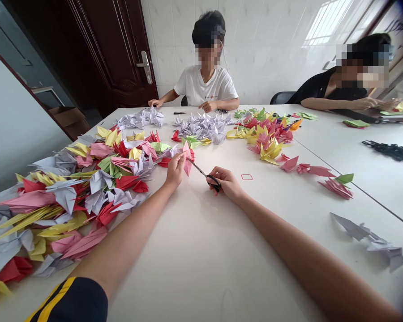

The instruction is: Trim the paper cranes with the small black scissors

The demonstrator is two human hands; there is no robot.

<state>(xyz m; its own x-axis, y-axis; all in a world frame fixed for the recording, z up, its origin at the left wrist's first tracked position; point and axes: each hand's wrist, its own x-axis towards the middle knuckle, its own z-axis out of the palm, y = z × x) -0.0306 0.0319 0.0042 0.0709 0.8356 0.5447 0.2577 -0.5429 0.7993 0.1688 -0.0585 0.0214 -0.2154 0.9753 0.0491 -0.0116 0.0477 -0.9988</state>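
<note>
My left hand (175, 170) pinches a folded pink paper crane (187, 159) just above the white table (201, 250). My right hand (225, 182) grips the black handles of small scissors (206, 175), whose blades point up-left and meet the pink crane. A large heap of folded paper cranes (70, 197) in pink, yellow, red, green and lilac lies to the left of my left arm.
Across the table, two people sit with their hands on it. More crane piles lie at the back centre (203, 126) and back right (265, 132). Loose pink pieces (336, 187), a lilac piece (366, 235) and a small red square outline (246, 177) lie to the right.
</note>
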